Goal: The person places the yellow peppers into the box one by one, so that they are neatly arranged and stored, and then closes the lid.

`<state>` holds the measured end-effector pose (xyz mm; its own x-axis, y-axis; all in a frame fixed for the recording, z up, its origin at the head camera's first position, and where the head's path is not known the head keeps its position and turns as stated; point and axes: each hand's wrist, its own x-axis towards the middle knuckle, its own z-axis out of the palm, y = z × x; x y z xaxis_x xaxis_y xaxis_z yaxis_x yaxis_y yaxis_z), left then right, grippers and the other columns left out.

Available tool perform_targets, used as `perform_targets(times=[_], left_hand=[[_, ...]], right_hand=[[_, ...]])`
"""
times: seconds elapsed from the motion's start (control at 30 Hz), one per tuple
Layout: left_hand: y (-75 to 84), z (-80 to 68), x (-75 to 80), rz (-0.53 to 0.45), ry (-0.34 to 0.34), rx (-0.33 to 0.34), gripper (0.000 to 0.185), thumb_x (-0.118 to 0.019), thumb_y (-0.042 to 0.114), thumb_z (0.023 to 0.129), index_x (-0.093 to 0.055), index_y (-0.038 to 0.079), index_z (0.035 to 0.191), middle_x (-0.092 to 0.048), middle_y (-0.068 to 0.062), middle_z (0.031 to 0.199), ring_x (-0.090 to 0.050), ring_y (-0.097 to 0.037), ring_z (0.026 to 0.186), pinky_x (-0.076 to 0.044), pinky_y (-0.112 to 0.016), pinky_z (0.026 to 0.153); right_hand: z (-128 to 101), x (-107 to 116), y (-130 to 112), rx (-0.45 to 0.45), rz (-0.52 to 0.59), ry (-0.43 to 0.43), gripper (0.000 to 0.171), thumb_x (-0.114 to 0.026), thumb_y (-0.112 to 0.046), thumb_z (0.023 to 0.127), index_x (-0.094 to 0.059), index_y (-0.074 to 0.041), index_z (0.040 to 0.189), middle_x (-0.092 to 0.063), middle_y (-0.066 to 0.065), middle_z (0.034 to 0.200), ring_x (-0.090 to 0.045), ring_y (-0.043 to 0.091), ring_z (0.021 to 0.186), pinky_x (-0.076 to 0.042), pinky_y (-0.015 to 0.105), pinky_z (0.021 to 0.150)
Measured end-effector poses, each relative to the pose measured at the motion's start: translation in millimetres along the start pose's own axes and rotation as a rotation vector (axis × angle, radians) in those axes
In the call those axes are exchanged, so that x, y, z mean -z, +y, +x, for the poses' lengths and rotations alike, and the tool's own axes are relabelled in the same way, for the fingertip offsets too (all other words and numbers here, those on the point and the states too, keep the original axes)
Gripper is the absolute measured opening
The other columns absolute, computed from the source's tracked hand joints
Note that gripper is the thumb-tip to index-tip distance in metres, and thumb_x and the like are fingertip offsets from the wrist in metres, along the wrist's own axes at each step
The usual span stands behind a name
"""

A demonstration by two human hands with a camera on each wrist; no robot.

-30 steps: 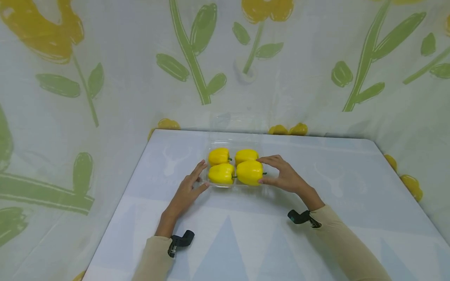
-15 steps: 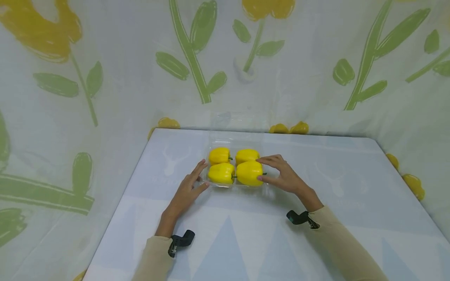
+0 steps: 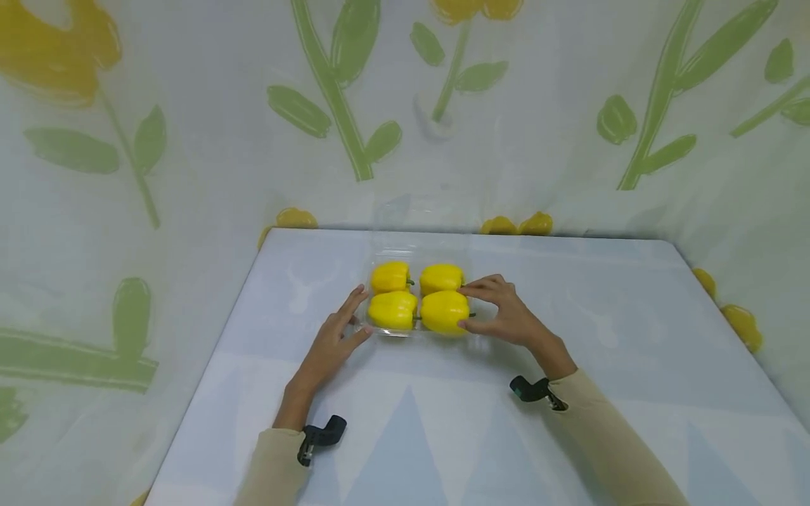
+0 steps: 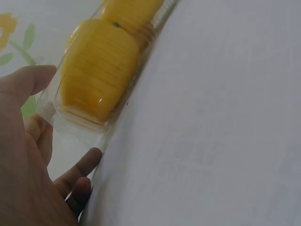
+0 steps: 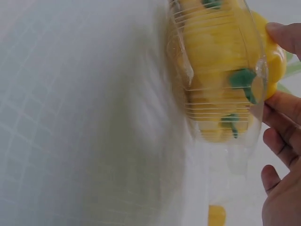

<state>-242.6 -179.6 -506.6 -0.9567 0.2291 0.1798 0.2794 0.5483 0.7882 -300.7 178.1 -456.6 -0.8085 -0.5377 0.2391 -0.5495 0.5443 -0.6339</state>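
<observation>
Clear plastic container holding four yellow peppers is sitting mid-tabletop, the left hand touching its left edge with straight fingers while the right hand is pinching its right side.

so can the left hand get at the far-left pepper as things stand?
Probably yes. The left hand rests open at the clear tray's left edge, the far-left pepper sits just beyond its fingertips, and the tray looks uncovered on top. The right hand is busy opposite.

Clear ribbed plastic tray, glossy peppers
</observation>
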Motion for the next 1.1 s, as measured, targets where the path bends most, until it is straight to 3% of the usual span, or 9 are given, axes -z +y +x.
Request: perform_targets(times=[0.33, 0.57, 0.8, 0.93, 1.1], left_hand=[[4.8, 5.9, 5.3, 0.003, 0.007, -0.014, 0.065, -0.058, 0.041, 0.101, -0.029, 0.033, 0.158, -0.017, 0.018, 0.164, -0.045, -0.018, 0.104, -0.039, -0.042, 0.083], [-2.2, 2.0, -0.7, -0.028, 0.001, -0.005, 0.064, -0.060, 0.038, 0.100, -0.030, 0.036, 0.157, -0.017, 0.019, 0.163, -0.046, -0.018, 0.103, -0.037, -0.041, 0.080], [-4.8, -1.1, -1.6, -0.019, 0.003, -0.019, 0.064, -0.058, 0.041, 0.101, -0.029, 0.035, 0.158, -0.017, 0.020, 0.163, -0.046, -0.017, 0.103, -0.038, -0.041, 0.080], [-3.2, -0.6, -2.4, -0.019, 0.015, -0.022, 0.064, -0.058, 0.040, 0.101, -0.030, 0.034, 0.158, -0.019, 0.020, 0.163, -0.046, -0.017, 0.102, -0.038, -0.041, 0.079], [-2.6, -0.4, -3.2, -0.021, 0.011, -0.009, 0.064, -0.059, 0.038, 0.100, -0.030, 0.034, 0.158, -0.019, 0.019, 0.163, -0.046, -0.018, 0.103, -0.038, -0.041, 0.080]], right_hand=[[6.1, 0.1, -1.7, 0.044, -0.059, 0.011, 0.061, -0.084, -0.028, 0.080, -0.065, -0.008, 0.133, -0.062, 0.010, 0.124, -0.042, 0.028, 0.118, -0.023, 0.052, 0.089], [-6.4, -8.0, 2.2, -0.020, 0.007, -0.013, 0.064, -0.081, -0.030, 0.086, -0.057, -0.013, 0.143, -0.056, 0.009, 0.136, -0.034, 0.029, 0.126, -0.021, 0.056, 0.094], [-7.6, -7.3, 4.7, -0.093, 0.089, 0.010, 0.070, -0.083, -0.036, 0.083, -0.056, -0.016, 0.144, -0.049, 0.005, 0.147, -0.032, 0.028, 0.131, -0.032, 0.061, 0.102], [-4.7, -6.7, 10.8, -0.153, 0.133, 0.083, 0.061, -0.077, -0.036, 0.088, -0.056, -0.017, 0.142, -0.051, 0.000, 0.144, -0.039, 0.025, 0.126, -0.037, 0.053, 0.100], [-1.6, -12.0, 19.7, -0.200, 0.216, 0.281, 0.046, -0.067, -0.030, 0.098, -0.059, -0.007, 0.136, -0.059, 0.005, 0.133, -0.050, 0.025, 0.115, -0.042, 0.040, 0.095]])
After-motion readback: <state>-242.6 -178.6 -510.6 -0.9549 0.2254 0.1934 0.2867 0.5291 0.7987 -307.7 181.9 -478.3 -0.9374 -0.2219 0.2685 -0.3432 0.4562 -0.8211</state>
